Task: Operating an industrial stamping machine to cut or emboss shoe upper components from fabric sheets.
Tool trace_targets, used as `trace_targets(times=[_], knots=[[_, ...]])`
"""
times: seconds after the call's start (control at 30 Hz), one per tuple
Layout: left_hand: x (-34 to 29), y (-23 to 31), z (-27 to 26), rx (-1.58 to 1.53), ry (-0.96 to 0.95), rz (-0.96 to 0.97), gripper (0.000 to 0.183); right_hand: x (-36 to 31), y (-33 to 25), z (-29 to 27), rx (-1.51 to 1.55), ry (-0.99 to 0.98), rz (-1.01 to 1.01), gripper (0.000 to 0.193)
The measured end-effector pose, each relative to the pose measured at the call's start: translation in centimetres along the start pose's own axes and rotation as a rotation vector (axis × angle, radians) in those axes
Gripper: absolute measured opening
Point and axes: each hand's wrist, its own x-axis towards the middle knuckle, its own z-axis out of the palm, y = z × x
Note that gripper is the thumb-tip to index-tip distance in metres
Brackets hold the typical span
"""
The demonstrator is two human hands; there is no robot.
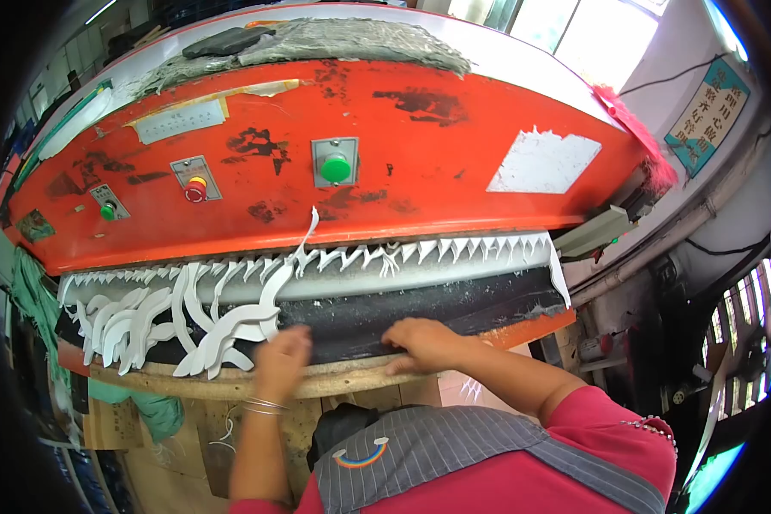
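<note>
White wavy strips [236,322] lie left, slanting lengthwise near-left to far-right, beside the closer left hand [283,351], its grip too blurred to tell; right hand [424,344] loose, empty.

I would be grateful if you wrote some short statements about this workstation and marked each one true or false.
1. The curved white pieces lie to the left of the right hand. True.
2. Both hands wear gloves. False: the left hand and the right hand are bare.
3. Thin bangles circle the left wrist. True.
4. The red-and-yellow button sits to the right of the large green button. False: it sits to the left of it.
5. A white patch with a ragged top edge marks the red panel. True.
</note>
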Motion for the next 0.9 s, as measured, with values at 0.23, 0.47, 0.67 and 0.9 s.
trace_targets(times=[0.23, 0.47, 0.67, 0.9], knots=[[-6.3, 4.0, 11.4, 0.431, -0.068, 0.361, 0.020, -6.4, 1.3, 7.1, -0.197, 0.295, 0.037, 0.050], [-7.8, 3.0, 12.4, 0.438, 0.051, 0.332, 0.018, -6.3, 2.0, 6.8, -0.219, 0.247, 0.013, 0.045], [-12.8, 1.5, 14.4, 0.459, -0.083, 0.252, 0.023, -4.4, 5.0, -0.1, -0.183, 0.155, 0.078, 0.044], [-12.8, 0.7, 16.5, 0.063, -0.059, 0.252, 0.049, 1.4, 14.1, -1.3, -0.804, 0.403, -0.287, 0.038]])
